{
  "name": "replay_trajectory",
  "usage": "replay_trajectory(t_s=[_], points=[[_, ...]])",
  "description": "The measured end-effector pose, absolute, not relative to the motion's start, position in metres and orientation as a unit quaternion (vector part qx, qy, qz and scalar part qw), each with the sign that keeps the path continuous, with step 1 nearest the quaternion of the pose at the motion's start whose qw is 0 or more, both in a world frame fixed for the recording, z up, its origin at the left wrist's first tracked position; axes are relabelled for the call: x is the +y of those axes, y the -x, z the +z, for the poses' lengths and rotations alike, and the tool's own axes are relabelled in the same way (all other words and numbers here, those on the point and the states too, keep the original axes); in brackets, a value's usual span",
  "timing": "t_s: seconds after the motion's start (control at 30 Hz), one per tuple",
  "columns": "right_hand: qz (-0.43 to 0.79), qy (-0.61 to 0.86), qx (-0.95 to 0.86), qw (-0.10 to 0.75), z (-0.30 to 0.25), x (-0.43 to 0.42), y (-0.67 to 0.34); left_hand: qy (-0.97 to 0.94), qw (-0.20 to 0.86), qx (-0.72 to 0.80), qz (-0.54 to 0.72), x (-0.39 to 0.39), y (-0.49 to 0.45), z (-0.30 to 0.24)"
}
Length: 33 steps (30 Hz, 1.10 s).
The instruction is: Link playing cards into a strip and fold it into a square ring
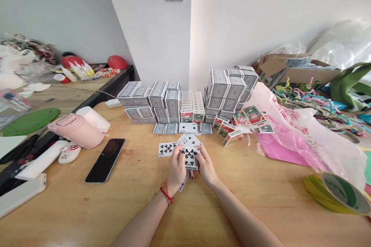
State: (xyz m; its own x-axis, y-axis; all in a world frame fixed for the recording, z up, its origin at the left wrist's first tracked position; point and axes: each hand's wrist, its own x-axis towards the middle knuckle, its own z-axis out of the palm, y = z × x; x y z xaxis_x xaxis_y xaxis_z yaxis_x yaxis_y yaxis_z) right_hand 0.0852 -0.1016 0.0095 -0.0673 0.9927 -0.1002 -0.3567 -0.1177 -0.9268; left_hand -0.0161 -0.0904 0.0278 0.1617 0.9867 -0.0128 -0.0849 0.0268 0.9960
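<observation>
Both my hands hold a small stack of playing cards (pixel 190 158) face up over the wooden table (pixel 261 197), a clubs card on top. My left hand (pixel 176 170) grips the stack's left side, its thumb on the top card; a red string circles that wrist. My right hand (pixel 206 166) closes on the stack's right side. Just beyond the stack lie loose face-up cards: a nine of clubs (pixel 166 149), more clubs cards (pixel 189 139) and a two of spades (pixel 188 127). Behind them stand stacks of boxed card decks (pixel 158 100).
A black phone (pixel 106 159), a pink bottle (pixel 75 130) and white rolls lie at left. More deck stacks (pixel 228 90) and loose red-green boxes (pixel 246 121) sit beside a pink plastic bag (pixel 292 131). Tape rolls (pixel 339 193), coloured cords and a cardboard box fill the right.
</observation>
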Motion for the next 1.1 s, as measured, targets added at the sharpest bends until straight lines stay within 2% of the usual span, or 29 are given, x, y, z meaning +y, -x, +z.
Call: replay_trajectory(t_s=[0.67, 0.8, 0.93, 1.0, 1.1], points=[[0.664, 0.387, -0.337, 0.544, 0.007, -0.099, -0.085, -0.423, 0.654, 0.379, 0.500, -0.088, 0.018, 0.022], [0.673, 0.384, -0.339, 0.533, 0.006, -0.100, -0.087, -0.443, 0.647, 0.390, 0.483, -0.087, 0.019, 0.024], [0.656, 0.434, -0.313, 0.532, 0.003, -0.097, -0.090, -0.508, 0.587, 0.399, 0.488, -0.086, 0.024, 0.026], [0.672, 0.439, -0.304, 0.513, 0.002, -0.095, -0.091, -0.539, 0.562, 0.394, 0.488, -0.086, 0.027, 0.025], [0.740, 0.386, -0.329, 0.441, 0.005, -0.094, -0.095, -0.553, 0.569, 0.388, 0.468, -0.087, 0.032, 0.023]])
